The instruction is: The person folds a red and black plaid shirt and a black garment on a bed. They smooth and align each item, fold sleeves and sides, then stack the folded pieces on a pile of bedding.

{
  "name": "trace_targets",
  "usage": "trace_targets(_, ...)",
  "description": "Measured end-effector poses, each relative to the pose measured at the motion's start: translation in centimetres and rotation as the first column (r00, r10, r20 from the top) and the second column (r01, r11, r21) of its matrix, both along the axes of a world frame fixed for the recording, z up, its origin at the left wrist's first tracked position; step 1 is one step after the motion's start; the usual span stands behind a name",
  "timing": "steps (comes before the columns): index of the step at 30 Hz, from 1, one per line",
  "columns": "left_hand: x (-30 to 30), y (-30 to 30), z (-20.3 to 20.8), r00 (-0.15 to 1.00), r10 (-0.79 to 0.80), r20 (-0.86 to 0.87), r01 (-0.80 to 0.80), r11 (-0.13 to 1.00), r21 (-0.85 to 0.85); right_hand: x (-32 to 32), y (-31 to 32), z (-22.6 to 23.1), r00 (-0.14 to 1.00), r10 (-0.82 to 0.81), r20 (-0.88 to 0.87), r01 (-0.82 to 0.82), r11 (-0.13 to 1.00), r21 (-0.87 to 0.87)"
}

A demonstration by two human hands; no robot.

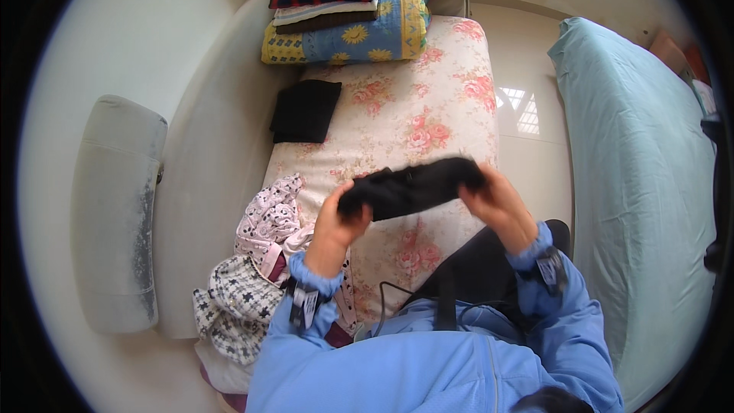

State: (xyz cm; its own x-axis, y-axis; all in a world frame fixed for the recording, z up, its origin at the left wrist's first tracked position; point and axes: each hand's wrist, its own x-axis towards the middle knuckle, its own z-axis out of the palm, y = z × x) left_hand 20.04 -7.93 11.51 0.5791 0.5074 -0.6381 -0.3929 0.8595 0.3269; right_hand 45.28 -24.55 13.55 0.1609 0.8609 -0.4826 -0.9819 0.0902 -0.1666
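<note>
Fingers of both hands curled tight around the black garment [411,187], left hand [342,223] gripping its left end, right hand [495,200] its right, held up over the floral mattress [428,100]; patterned clothes [260,260] lay near left.

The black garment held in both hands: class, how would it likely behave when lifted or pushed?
The black garment is probably floppy: it bends between the left hand and right hand. Likely light, held up by fingertips alone. Pushed across the floral bedcover, it would probably bunch, not slide.
</note>
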Motion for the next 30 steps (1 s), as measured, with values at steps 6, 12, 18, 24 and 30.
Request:
trace_targets(6, 6.0, 7.9, -5.7, 0.889, 0.395, -0.23, -0.282, 0.871, 0.402, 5.7, 7.4, -6.3, 0.819, -0.248, 0.517, 0.272, 0.962, 0.03)
trace_targets(12, 9.3, 7.2, -9.0, 0.566, 0.786, -0.249, 0.615, -0.201, 0.763, 5.8, 9.6, -8.0, -0.169, 0.042, 0.985, 0.267, 0.964, 0.005)
trace_targets(18, 11.7, 6.7, -14.1, 0.251, 0.816, -0.521, 0.942, -0.082, 0.326, 1.8, 13.5, -12.5, -0.905, 0.003, 0.425, 0.001, 1.0, -0.005)
trace_targets(24, 9.2, 7.5, -17.1, 0.193, 0.815, -0.547, 0.938, 0.012, 0.348, 5.2, 12.4, -16.8, -0.782, 0.438, 0.442, 0.38, 0.899, -0.218)
trace_targets(30, 10.4, 13.3, -14.6, 0.299, 0.853, -0.427, 0.723, 0.09, 0.685, 7.5, 15.3, -14.7, -0.825, 0.156, 0.543, 0.211, 0.977, 0.041)
